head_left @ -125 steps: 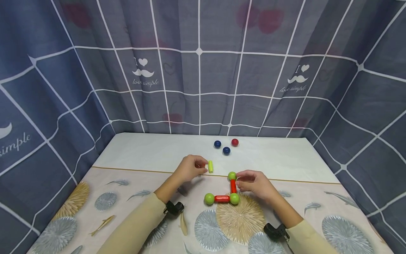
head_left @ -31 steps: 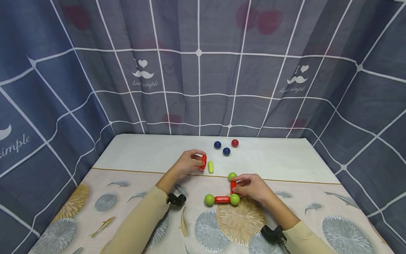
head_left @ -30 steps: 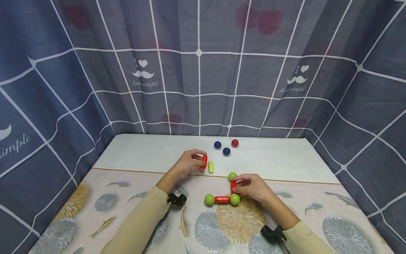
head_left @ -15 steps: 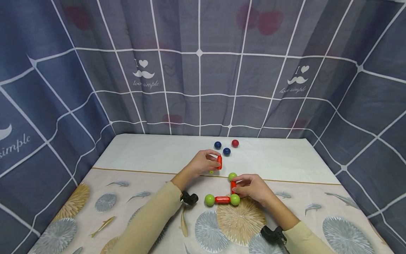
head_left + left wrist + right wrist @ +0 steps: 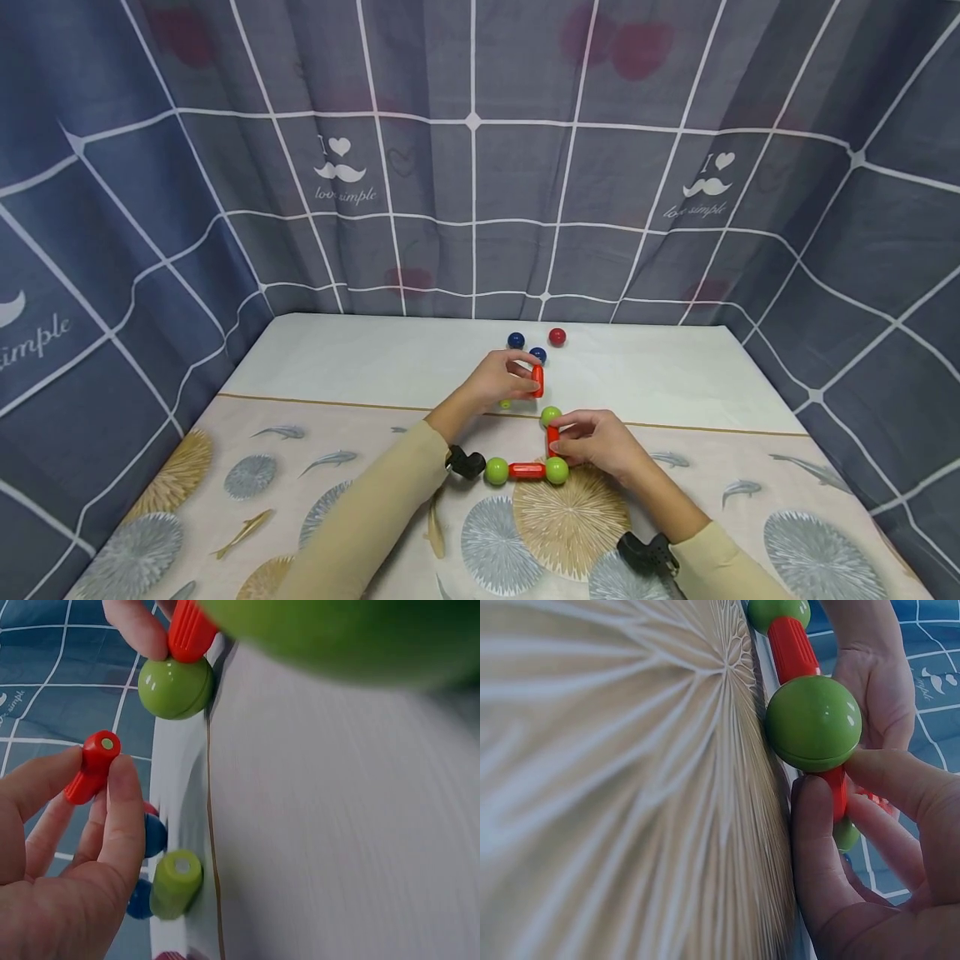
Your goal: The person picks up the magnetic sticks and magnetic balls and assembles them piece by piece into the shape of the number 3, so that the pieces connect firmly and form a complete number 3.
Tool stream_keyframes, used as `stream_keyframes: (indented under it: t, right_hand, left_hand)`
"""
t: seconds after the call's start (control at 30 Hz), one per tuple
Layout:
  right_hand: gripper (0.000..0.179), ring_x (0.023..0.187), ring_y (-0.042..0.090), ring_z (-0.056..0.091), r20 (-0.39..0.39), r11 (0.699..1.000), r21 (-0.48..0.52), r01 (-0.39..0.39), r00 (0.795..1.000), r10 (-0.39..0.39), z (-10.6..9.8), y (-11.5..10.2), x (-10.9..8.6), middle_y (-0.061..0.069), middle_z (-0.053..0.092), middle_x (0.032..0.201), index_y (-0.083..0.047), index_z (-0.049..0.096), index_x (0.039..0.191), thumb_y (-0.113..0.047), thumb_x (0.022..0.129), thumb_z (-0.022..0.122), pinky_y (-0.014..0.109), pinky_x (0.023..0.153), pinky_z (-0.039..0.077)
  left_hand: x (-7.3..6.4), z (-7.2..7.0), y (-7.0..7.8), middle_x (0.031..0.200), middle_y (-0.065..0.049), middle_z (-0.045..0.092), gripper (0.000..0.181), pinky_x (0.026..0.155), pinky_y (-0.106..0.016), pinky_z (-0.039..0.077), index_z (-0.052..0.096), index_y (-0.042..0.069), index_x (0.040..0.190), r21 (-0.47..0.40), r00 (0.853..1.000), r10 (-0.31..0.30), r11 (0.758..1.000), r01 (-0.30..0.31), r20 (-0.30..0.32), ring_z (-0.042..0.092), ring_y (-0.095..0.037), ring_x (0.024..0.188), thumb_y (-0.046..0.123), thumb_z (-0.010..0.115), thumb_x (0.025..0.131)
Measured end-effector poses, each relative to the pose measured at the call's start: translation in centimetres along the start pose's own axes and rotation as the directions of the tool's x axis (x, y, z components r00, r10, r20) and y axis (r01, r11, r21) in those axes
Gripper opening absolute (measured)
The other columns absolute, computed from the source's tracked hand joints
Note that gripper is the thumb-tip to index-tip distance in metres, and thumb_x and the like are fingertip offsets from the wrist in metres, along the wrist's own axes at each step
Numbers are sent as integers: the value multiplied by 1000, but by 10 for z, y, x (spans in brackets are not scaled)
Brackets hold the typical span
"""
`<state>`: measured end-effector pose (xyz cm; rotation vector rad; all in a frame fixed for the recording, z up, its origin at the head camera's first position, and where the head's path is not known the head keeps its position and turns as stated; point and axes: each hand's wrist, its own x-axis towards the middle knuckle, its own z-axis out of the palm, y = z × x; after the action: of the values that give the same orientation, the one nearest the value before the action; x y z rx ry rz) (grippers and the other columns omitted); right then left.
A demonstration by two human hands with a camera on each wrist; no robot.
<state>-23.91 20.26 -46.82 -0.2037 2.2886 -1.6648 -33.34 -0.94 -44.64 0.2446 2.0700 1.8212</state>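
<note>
My left hand (image 5: 495, 379) pinches a short red toy rod (image 5: 537, 381) between thumb and fingers, upright above the white strip. A small pale disc shows in that rod's end in the left wrist view. Below and to the right, my right hand (image 5: 596, 442) pinches the second red rod (image 5: 552, 440) of an L-shaped assembly. That rod joins a far green ball (image 5: 551, 415) to the corner green ball (image 5: 557, 471). From the corner, a third red rod (image 5: 527, 472) runs left to another green ball (image 5: 497, 472). My right fingers partly cover the second rod.
A lime-green rod (image 5: 176, 885) stands on the white strip, mostly hidden behind my left hand in the head view. Farther back lie two blue balls (image 5: 516, 341) and a red ball (image 5: 557, 337). A grid-patterned curtain (image 5: 472, 208) encloses the table's back and sides.
Since a second ago, my left hand has carried its red rod rightward, past the lime-green rod towards the far green ball. My right hand has stayed on the assembly.
</note>
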Motion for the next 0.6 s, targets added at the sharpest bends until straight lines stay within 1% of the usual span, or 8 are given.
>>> stream_keyframes:
  t: [0.17,0.27,0.47,0.53,0.6]
  right_hand:
    - [42,80,19,71,-6,1000,-7,1,1000,-1,-1,-2,-1,12,74,95,4,70,124,-9,86,82,37,71,64]
    - [42,80,19,71,-7,1000,-9,-1,1000,1,-1,-2,-2,12,74,95,5,70,123,-10,86,82,37,71,64]
    - [43,79,19,72,-10,1000,4,-13,1000,13,-1,-3,-2,13,76,96,6,69,124,-10,86,82,37,71,64]
    - [43,79,19,72,-13,1000,4,-13,1000,13,0,-3,-2,14,76,97,6,69,123,-9,85,82,37,70,64]
    - [42,78,19,72,-19,1000,1,-16,1000,16,0,-3,-2,13,76,96,6,69,123,-9,85,82,36,70,63]
  left_hand:
    - [3,5,4,99,-13,66,37,79,-39,63,72,8,121,63,1000,-6,998,8,-24,73,-21,80,-3,78,86]
    - [4,6,7,100,-14,66,35,79,-38,63,72,9,118,82,999,-20,996,22,-29,72,-22,80,-3,78,86]
    - [8,8,9,97,-14,64,36,79,-38,63,70,6,118,70,998,-64,995,64,-13,72,-22,78,-6,78,85]
    - [10,8,10,96,-14,62,36,78,-39,63,70,4,116,67,997,-71,995,71,-4,72,-24,77,-6,79,84]
    - [11,8,11,95,-13,62,35,81,-41,63,69,4,116,63,997,-80,995,78,17,72,-24,78,-7,79,84]
